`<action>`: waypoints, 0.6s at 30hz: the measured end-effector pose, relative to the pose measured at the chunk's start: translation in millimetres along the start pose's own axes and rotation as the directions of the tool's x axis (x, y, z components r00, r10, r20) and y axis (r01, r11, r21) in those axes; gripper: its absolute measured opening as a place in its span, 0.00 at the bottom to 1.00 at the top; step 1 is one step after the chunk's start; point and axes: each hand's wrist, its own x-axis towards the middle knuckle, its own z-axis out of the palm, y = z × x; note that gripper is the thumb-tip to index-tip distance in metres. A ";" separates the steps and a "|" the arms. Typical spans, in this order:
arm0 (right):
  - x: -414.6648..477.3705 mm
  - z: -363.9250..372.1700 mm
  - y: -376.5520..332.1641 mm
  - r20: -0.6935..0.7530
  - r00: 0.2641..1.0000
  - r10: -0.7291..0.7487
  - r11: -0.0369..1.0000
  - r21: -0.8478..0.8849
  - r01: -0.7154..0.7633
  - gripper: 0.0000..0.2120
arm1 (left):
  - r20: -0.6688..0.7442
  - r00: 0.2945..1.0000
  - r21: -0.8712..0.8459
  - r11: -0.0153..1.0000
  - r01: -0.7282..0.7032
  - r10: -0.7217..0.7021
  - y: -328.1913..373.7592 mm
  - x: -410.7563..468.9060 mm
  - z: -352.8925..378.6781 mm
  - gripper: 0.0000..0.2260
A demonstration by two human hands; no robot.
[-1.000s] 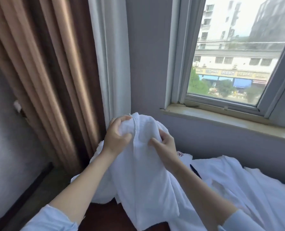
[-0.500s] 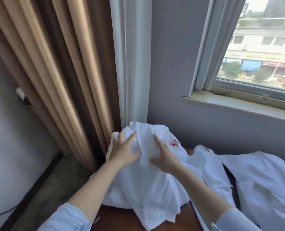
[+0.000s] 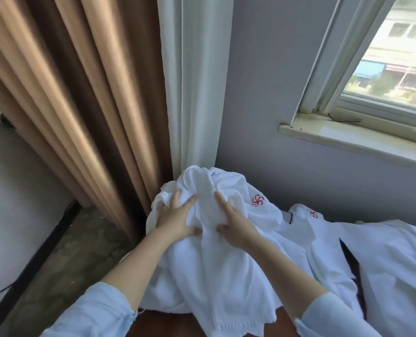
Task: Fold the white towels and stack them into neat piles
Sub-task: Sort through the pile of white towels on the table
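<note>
A crumpled white towel (image 3: 214, 276) with a red pinwheel logo lies heaped on the dark wooden table (image 3: 168, 324), against the wall corner. My left hand (image 3: 177, 218) presses on its left side with straight, spread fingers. My right hand (image 3: 234, 224) lies flat on it just to the right. A raised fold of the towel stands between the two hands. More white towels (image 3: 396, 268) lie spread out to the right, one of them with the same red logo (image 3: 312, 213).
Brown curtains (image 3: 80, 105) and a white sheer curtain (image 3: 197, 81) hang just behind the heap. A window sill (image 3: 347, 138) juts from the grey wall on the right. The floor (image 3: 56, 263) drops away left of the table, with a dark cable along it.
The towel has come down from chest height onto the table. Both hands went from gripping its top to lying flat on it. The view has tilted down and left.
</note>
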 end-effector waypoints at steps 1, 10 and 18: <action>6.5 -0.1 0.7 0.005 1.000 0.004 1.000 0.006 -0.004 0.45 | -0.002 1.000 -0.011 1.000 0.008 -0.008 -0.3 3.9 -0.9 0.46; 18.7 -4.5 6.5 0.049 0.998 0.026 0.999 0.025 -0.027 0.44 | -0.045 0.999 -0.058 0.998 0.021 -0.023 2.9 2.4 -1.1 0.43; -39.4 -21.7 -3.1 0.007 1.000 0.011 0.986 -0.165 -0.009 0.38 | -0.252 0.964 0.110 0.987 0.118 -0.087 32.0 -51.1 -6.1 0.20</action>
